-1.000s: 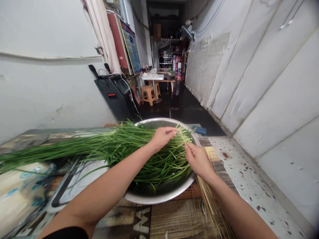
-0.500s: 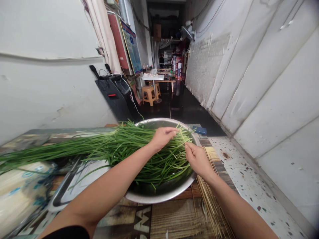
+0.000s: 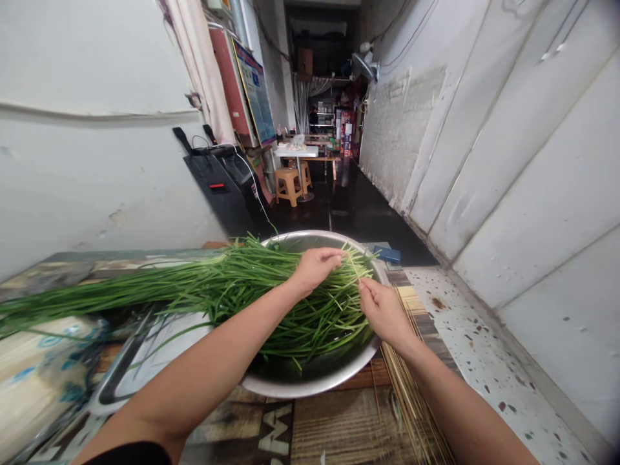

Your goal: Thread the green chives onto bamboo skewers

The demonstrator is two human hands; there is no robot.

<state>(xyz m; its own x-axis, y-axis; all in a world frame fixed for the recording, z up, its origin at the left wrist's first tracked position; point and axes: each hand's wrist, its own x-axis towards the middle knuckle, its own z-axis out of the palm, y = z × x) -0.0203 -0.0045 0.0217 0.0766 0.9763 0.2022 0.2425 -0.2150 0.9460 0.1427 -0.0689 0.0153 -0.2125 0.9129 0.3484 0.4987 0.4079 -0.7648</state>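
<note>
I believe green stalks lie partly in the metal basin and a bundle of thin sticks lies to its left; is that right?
No: in the head view, the bundle of thin sticks lies right of the metal basin; green stalks are partly in it.

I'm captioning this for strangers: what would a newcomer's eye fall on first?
Probably the heap of long green stalks in the round silver metal bowl at lower centre, trailing out past its left side. At the stalks' pale ends, the bare left hand and bare right hand are close together, a thin pale stick between them. A bulky black box stands farther back, left.
</note>
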